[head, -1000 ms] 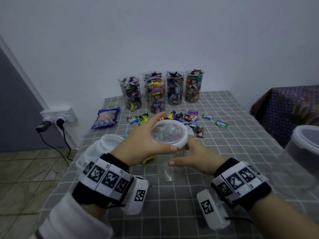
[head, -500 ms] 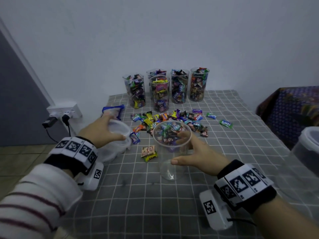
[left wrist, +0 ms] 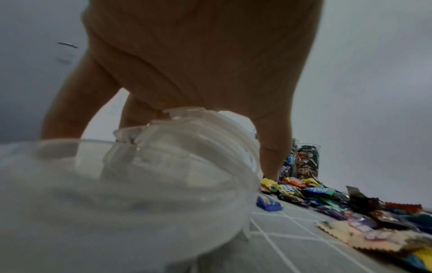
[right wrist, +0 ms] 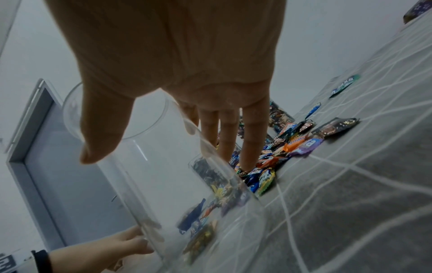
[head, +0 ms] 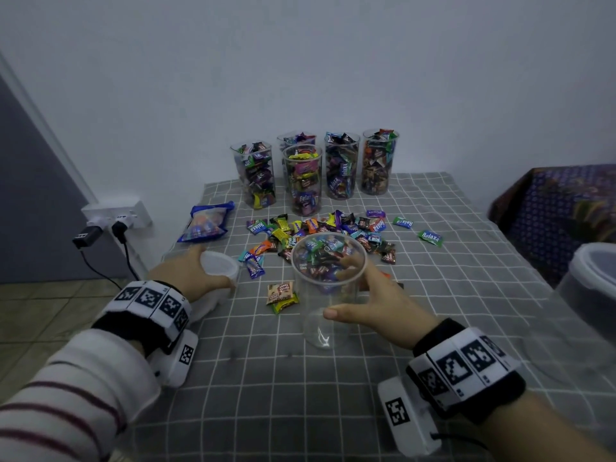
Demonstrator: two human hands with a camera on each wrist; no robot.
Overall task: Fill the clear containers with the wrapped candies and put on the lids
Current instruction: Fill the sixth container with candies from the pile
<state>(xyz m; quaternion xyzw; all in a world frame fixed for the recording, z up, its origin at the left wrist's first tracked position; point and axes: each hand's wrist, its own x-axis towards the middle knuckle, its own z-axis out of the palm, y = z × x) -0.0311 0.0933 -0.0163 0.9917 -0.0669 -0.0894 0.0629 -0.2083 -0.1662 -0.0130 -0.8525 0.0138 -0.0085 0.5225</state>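
The empty clear container [head: 328, 295] is standing upright near the middle of the tabletop [head: 266, 411], on its grey checked cloth, with its mouth uncovered. The right hand [head: 376, 305] is wrapping it from the right side, the thumb lying across the near wall and the fingers [right wrist: 251, 134] reaching round the far side, so the hand is clasping the container. Just behind it the loose wrapped candies [head: 320, 228] are lying scattered in a heap, with two more wrappers lying just to its left. Five filled containers [head: 341, 165] are standing lidless in a cluster at the far edge by the wall. The left hand [head: 190, 271] is sitting at the left edge of the tabletop, its fingers [left wrist: 70, 96] spread and curled down over a translucent white lid [head: 218, 263]; in the left wrist view that lid [left wrist: 187, 140] is resting tilted inside the rim of a larger clear tub. A blue candy bag [head: 206, 225] is lying behind the left hand, near the wall socket [head: 116, 216]. Another large lidded tub [head: 590, 285] is showing blurred at the right edge of the head view.
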